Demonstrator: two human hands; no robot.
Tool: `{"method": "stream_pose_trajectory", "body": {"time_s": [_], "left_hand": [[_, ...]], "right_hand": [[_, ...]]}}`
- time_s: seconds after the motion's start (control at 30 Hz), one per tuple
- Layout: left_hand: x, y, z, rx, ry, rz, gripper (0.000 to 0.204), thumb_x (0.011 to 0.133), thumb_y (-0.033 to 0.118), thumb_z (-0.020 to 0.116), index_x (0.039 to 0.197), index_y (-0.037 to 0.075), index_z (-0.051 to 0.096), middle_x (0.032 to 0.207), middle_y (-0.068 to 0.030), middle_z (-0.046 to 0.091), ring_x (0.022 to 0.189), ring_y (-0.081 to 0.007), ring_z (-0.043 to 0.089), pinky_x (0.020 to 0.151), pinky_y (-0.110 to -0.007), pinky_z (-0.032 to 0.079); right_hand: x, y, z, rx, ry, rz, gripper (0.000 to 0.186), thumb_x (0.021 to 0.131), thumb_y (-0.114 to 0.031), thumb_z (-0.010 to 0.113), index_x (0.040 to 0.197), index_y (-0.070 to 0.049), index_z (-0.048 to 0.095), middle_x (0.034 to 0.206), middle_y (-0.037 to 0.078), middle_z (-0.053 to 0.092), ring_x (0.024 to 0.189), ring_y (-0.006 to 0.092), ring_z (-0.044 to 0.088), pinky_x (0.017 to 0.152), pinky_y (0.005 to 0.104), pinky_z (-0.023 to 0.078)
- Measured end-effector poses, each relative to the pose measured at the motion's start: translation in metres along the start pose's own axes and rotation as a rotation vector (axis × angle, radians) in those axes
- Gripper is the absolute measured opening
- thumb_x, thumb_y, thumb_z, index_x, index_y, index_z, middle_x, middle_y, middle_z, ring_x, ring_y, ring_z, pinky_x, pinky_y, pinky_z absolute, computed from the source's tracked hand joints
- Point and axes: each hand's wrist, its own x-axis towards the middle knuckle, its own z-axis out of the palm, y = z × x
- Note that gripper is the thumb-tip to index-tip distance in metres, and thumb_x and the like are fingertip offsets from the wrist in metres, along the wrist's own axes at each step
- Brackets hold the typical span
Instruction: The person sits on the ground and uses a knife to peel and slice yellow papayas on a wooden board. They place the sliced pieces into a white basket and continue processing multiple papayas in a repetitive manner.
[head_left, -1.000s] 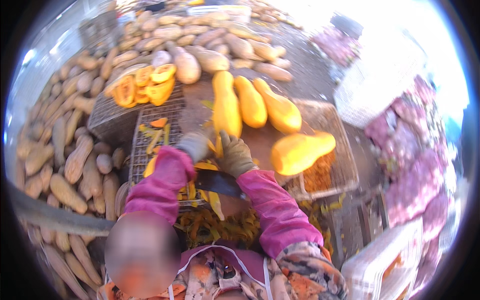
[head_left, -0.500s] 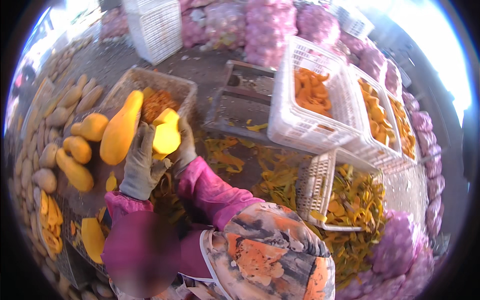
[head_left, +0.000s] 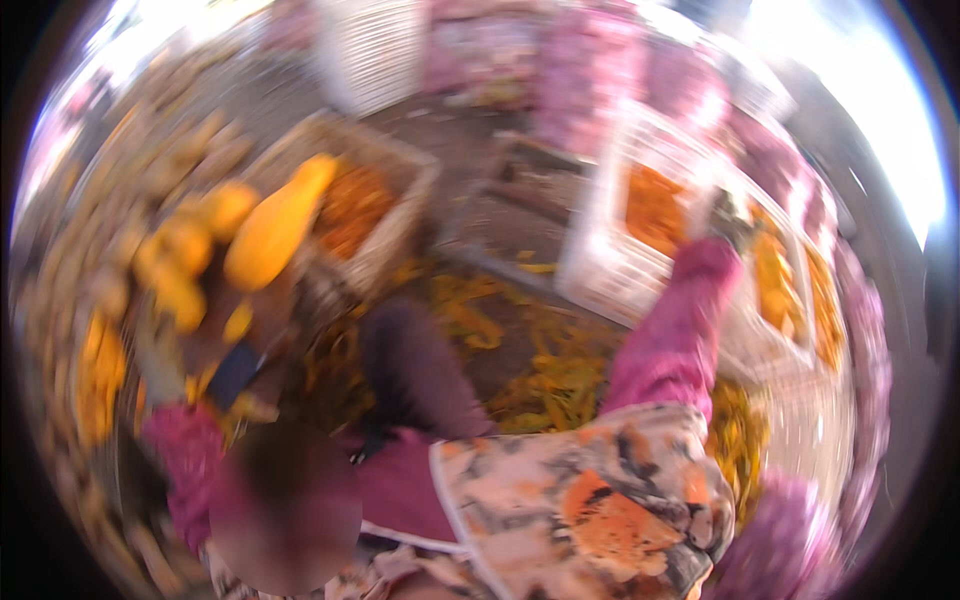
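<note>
- R grip (head_left: 730, 218): gloved, arm stretched far to the R, at the divide btwn two white crates; blurred, so can't tell how far open it is or whether it has hold of anything.
- Orange pcs (head_left: 653, 212): just L of R grip, inside 1st white crate (head_left: 600, 275).
- Yellow-orange pcs (head_left: 775, 280): just R of R grip & a bit nearer, in 2nd white crate (head_left: 770, 350). Can't tell if R grip touches either lot.
- L grip (head_left: 157, 360): grey glove, L side; blurred too, finger spread & any hold can't tell.
- Dark blade (head_left: 236, 373): just R of L grip, apart from it, at the tabletop (head_left: 212, 342).
- Yellow squashes (head_left: 185, 245): cluster just far of L grip; contact unclear.
- Big peeled squash (head_left: 270, 240): farther R, neck end up against tan crate (head_left: 415, 200) w/ orange shreds (head_left: 355, 210).
- Cut squash (head_left: 98, 395): just L of L grip.
- Yellow peels (head_left: 560, 390): on floor, btwn both arms.
- Pink sacks (head_left: 590, 80): far side, well apart from either grip.
</note>
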Motion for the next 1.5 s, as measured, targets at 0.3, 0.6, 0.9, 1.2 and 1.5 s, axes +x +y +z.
{"method": "stream_pose_trajectory", "body": {"time_s": [0.3, 0.6, 0.9, 1.2, 1.5], "left_hand": [[-0.121, -0.097, -0.197, 0.257, 0.596, -0.438, 0.05, 0.1, 0.036, 0.059, 0.137, 0.003, 0.058, 0.133, -0.0143, 0.063, 0.121, -0.028, 0.06, 0.104, -0.034, 0.045], [-0.192, -0.095, -0.173, 0.184, 0.282, -0.815, 0.068, 0.096, 0.047, 0.062, 0.143, 0.0, 0.049, 0.12, -0.0192, 0.067, 0.098, -0.026, 0.067, 0.082, -0.037, 0.052], [-0.168, -0.071, -0.18, -0.249, 0.355, -1.064, 0.047, 0.1, 0.045, 0.057, 0.134, 0.013, 0.057, 0.107, -0.0107, 0.067, 0.08, -0.022, 0.068, 0.065, -0.035, 0.059], [-0.148, -0.089, -0.17, -0.098, 0.523, -0.8, 0.063, 0.093, 0.043, 0.07, 0.138, 0.0, 0.057, 0.119, -0.017, 0.069, 0.107, -0.0286, 0.068, 0.097, -0.037, 0.051], [-0.097, 0.007, -0.103, 0.951, 0.263, -0.17, 0.066, 0.077, 0.04, 0.079, 0.134, 0.011, 0.062, 0.124, -0.0164, 0.067, 0.114, -0.0351, 0.063, 0.103, -0.041, 0.049]], "right_hand": [[-0.41, 0.233, 0.067, -1.067, -1.503, 0.706, 0.022, 0.089, -0.017, 0.068, 0.109, -0.007, 0.066, 0.104, 0.011, 0.07, 0.101, 0.0273, 0.066, 0.093, 0.0404, 0.053], [-0.589, 0.315, 0.052, -1.441, -2.643, 0.411, 0.039, 0.08, -0.028, 0.072, 0.114, -0.008, 0.066, 0.106, 0.02, 0.07, 0.104, 0.0392, 0.066, 0.091, 0.0471, 0.052], [-0.661, 0.339, 0.119, -1.278, -1.896, 1.311, 0.037, 0.082, -0.028, 0.071, 0.112, -0.006, 0.066, 0.08, 0.008, 0.065, 0.071, 0.0213, 0.064, 0.066, 0.0369, 0.051], [-0.785, 0.369, 0.106, -0.936, -1.369, 1.661, 0.02, 0.087, -0.022, 0.069, 0.101, -0.008, 0.066, 0.074, 0.002, 0.059, 0.058, 0.0138, 0.053, 0.05, 0.0318, 0.043], [-0.745, 0.309, 0.091, -1.056, -1.646, 1.477, 0.014, 0.088, -0.022, 0.065, 0.094, -0.009, 0.064, 0.071, 0.003, 0.059, 0.058, 0.0132, 0.051, 0.054, 0.0309, 0.042]]}}
